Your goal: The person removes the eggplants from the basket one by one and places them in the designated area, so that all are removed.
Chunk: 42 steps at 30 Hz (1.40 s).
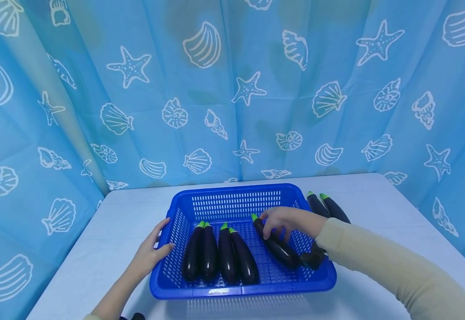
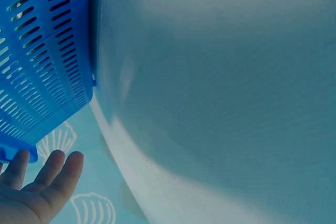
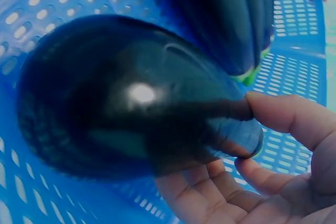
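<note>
My right hand (image 1: pixel 276 222) grips a dark purple eggplant (image 1: pixel 282 253) near its green stem end, inside the right part of a blue plastic basket (image 1: pixel 240 291). In the right wrist view the thumb lies on one side of this eggplant (image 3: pixel 121 98) and the fingers curl beneath it. Several more eggplants (image 1: pixel 220 255) lie side by side in the basket's left half, stems pointing away. At the basket's left rim rests my left hand (image 1: pixel 148 255), its thumb over the edge. The left wrist view shows the left hand's loosely extended fingers (image 2: pixel 65 182) outside the slotted wall.
Two eggplants (image 1: pixel 328 206) lie on the white table (image 1: pixel 116 222) beyond the basket's right side. A small dark object (image 1: pixel 138 316) shows at the bottom edge, near the left forearm. Blue curtains (image 1: pixel 224 111) with white shell prints hang behind and at both sides.
</note>
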### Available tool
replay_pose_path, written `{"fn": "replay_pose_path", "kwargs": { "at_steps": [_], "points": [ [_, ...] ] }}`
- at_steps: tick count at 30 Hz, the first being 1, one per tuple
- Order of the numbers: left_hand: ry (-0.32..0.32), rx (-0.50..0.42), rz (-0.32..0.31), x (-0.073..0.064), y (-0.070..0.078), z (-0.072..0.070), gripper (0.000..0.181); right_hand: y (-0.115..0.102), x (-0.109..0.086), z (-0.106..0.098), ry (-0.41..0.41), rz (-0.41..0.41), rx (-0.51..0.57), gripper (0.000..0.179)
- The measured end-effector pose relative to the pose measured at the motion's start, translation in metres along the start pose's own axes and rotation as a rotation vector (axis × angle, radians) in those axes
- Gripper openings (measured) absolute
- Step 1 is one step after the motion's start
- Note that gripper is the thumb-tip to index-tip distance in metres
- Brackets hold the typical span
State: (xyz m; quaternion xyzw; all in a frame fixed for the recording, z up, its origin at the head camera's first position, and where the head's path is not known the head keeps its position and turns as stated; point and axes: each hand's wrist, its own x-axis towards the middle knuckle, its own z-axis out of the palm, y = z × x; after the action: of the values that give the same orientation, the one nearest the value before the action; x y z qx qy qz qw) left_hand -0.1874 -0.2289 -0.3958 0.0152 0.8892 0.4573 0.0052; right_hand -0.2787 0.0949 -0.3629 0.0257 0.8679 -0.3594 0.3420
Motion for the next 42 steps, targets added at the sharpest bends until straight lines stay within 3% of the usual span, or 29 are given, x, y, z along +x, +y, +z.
{"fn": "replay_pose_path", "kwargs": {
  "at_steps": [20,36,42],
  "points": [
    [0.002,0.008,-0.001,0.001,0.000,0.000,0.070,-0.006,-0.019,-0.050,-0.046,-0.130,0.139,0.074],
    [0.001,0.016,-0.007,0.000,-0.001,0.000,0.070,0.008,-0.042,-0.096,-0.064,-0.205,0.203,0.083],
    [0.007,0.025,-0.006,0.000,-0.003,0.001,0.070,0.017,-0.049,-0.110,-0.008,-0.217,0.188,0.083]
  ]
}}
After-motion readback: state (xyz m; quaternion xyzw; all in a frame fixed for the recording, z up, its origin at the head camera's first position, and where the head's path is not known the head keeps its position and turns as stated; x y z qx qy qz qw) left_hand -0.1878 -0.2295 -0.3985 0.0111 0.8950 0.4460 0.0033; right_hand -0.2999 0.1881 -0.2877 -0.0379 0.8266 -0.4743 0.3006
